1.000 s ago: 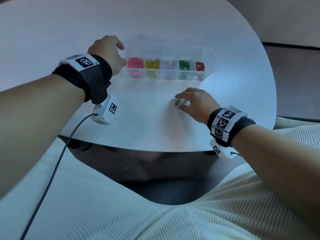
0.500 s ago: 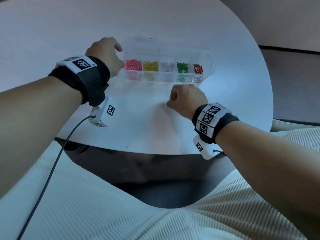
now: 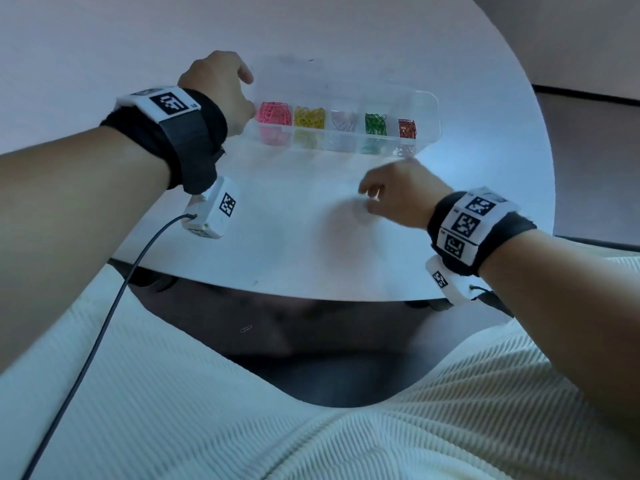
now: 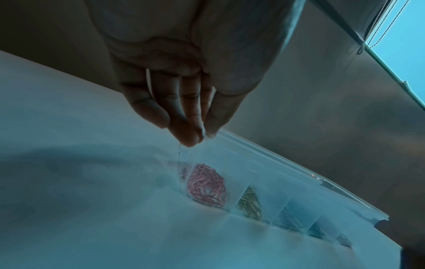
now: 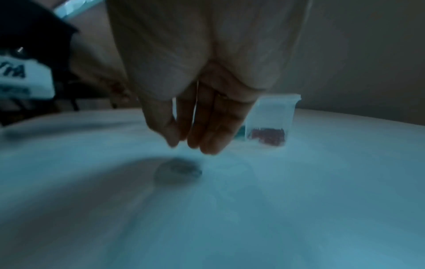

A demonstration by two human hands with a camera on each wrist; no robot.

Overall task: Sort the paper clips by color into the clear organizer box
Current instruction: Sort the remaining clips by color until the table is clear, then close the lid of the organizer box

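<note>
Head view is showing the left hand [image 3: 221, 88] pinching the left end of the clear organizer box [image 3: 427, 109], steadying it on the desk [image 3: 294, 244]. Hovering near the box front, the right hand [image 3: 398, 195] is bunching its fingertips together; whether it is carrying a clip I cannot tell. Sorting is looking nearly finished: pink clips [image 3: 274, 113], yellow clips [image 3: 309, 117], pale clips [image 3: 343, 120], green clips [image 3: 375, 123] and red clips [image 3: 407, 128] are each sitting in separate compartments.

My left hand [image 3: 221, 88] pinches with thumb and fingertips [image 4: 188, 138]; my right hand [image 3: 398, 195] hovers low, fingers [image 5: 207, 134] loosely extended downward, blurred.
</note>
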